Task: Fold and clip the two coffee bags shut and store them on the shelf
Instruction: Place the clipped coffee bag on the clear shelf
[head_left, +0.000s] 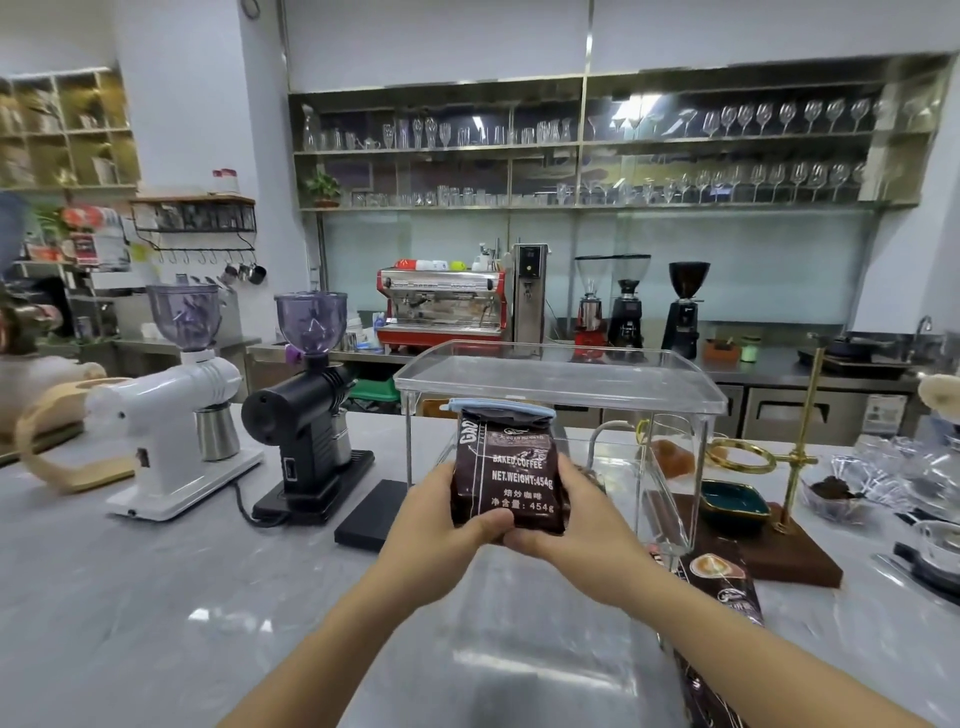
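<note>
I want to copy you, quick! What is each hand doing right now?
Left hand: fingers grip the clipped coffee bag.
Right hand: fingers grip the same bag.

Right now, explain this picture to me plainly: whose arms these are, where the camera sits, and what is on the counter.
There is no machine here. One camera worn on a person's head looks forward and down, so the arms are that person's own. The left hand and right hand together grip a dark coffee bag, its top folded and closed by a pale blue clip. Behind it stands a clear plastic shelf. A second coffee bag lies on the grey counter, with a white grinder and a black grinder at left.
</note>
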